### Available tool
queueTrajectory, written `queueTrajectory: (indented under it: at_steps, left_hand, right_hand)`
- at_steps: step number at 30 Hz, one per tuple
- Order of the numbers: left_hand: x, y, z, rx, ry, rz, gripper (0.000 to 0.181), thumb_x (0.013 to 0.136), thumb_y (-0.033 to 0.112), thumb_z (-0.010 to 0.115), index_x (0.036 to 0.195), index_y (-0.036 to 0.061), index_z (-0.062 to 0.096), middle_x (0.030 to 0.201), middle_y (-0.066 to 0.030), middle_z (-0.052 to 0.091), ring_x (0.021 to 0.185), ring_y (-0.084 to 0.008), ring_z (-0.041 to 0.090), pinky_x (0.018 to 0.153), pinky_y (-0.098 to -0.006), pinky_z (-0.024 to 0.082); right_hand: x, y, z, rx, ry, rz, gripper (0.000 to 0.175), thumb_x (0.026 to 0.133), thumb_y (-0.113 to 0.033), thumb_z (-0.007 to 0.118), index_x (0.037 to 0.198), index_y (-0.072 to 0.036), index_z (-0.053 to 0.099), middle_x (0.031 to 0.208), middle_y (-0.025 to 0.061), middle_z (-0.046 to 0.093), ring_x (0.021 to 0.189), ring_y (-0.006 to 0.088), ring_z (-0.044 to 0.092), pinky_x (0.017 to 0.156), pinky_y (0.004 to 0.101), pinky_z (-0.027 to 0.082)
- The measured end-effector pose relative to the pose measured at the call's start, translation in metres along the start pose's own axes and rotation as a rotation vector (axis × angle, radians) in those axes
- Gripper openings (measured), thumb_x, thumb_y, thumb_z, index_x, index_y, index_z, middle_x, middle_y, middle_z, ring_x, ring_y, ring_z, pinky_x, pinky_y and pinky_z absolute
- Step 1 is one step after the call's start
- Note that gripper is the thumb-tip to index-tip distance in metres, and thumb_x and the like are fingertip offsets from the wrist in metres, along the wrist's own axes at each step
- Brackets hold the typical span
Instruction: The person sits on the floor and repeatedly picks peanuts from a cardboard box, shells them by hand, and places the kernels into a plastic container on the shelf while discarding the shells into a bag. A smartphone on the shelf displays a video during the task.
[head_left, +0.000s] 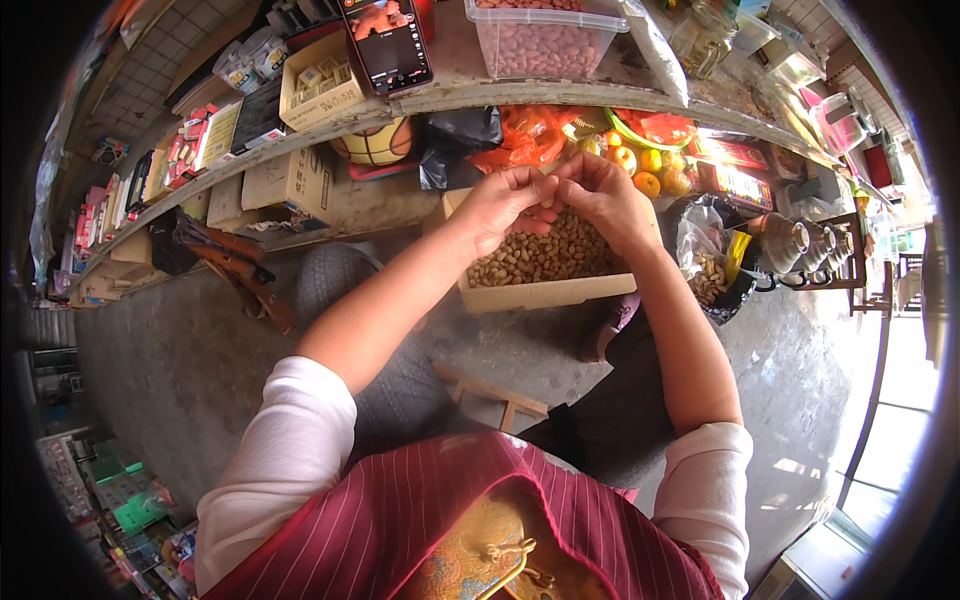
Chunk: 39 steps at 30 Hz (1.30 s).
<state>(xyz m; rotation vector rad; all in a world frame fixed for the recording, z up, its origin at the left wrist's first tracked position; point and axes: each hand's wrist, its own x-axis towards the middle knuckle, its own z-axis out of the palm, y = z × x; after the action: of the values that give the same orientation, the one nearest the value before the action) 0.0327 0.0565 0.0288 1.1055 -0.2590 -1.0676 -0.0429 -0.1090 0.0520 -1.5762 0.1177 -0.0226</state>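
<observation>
My left hand (504, 208) and my right hand (606, 201) meet at the fingertips above an open cardboard box (551, 292). Pinched between both thumbs and index fingers is a small pale peanut (549, 201), mostly hidden by the fingers. Unshelled peanuts (546, 251) fill the box below. A clear plastic tub (547, 45) of shelled pink peanuts stands on the counter beyond my hands. To the right of the box, a black-lined bin (712, 259) contains peanut shells (706, 279) and a clear plastic bag.
A smartphone (388, 45) leans at the counter's edge (420, 101), beside a small carton (322, 81). On the shelf beneath are a basketball (373, 141), a red plastic bag (525, 135) and several fruits (645, 182). Metal thermos flasks (780, 241) stand right of the bin.
</observation>
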Motion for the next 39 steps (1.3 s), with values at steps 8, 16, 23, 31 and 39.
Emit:
queueTrajectory:
  at_steps: [8,16,23,31,39]
  left_hand:
    - [0.000,-0.012,0.001,-0.062,0.079,0.025,0.021,0.090,0.031,0.060,0.089,0.0102,0.059,0.081,0.0005,0.060,0.068,-0.0088,0.060,0.062,-0.0239,0.053]
    - [0.004,-0.018,-0.001,-0.039,0.116,0.008,0.013,0.093,0.019,0.053,0.090,0.0077,0.059,0.082,-0.0020,0.062,0.066,-0.0096,0.060,0.061,-0.0245,0.054]
    - [0.010,-0.023,0.005,0.027,0.241,0.018,0.019,0.097,0.019,0.047,0.092,0.0042,0.058,0.079,-0.0031,0.060,0.065,-0.0115,0.060,0.058,-0.0280,0.056]
    - [0.015,-0.035,0.010,0.084,0.309,0.110,0.021,0.097,0.019,0.042,0.093,0.0053,0.057,0.074,-0.0029,0.059,0.062,-0.0118,0.061,0.052,-0.0267,0.053]
    - [0.014,-0.029,0.020,0.027,0.393,0.148,0.032,0.101,0.027,0.034,0.089,0.0038,0.052,0.068,-0.0038,0.053,0.054,-0.0106,0.053,0.044,-0.0269,0.051]
  right_hand:
    - [0.004,0.019,0.017,0.024,0.140,-0.032,0.011,0.081,-0.008,0.063,0.080,-0.002,0.054,0.070,0.0015,0.060,0.063,0.0066,0.056,0.059,0.0209,0.046]
    - [0.008,0.024,0.024,-0.250,0.279,0.029,0.024,0.076,-0.020,0.067,0.073,0.000,0.054,0.063,0.0057,0.061,0.061,0.0104,0.059,0.058,0.0269,0.047]
    - [0.011,0.025,0.032,-0.402,0.390,-0.006,0.018,0.075,-0.013,0.065,0.072,0.000,0.053,0.061,0.0044,0.059,0.057,0.0082,0.056,0.054,0.0252,0.047]
    - [0.013,0.026,0.038,-0.474,0.458,-0.019,0.021,0.074,-0.018,0.064,0.072,0.001,0.055,0.062,0.0094,0.061,0.057,0.0153,0.060,0.058,0.0296,0.049]
    - [0.014,0.022,0.044,-0.464,0.515,-0.004,0.019,0.075,-0.017,0.065,0.075,0.001,0.056,0.063,0.0097,0.063,0.056,0.0135,0.061,0.057,0.0278,0.050]
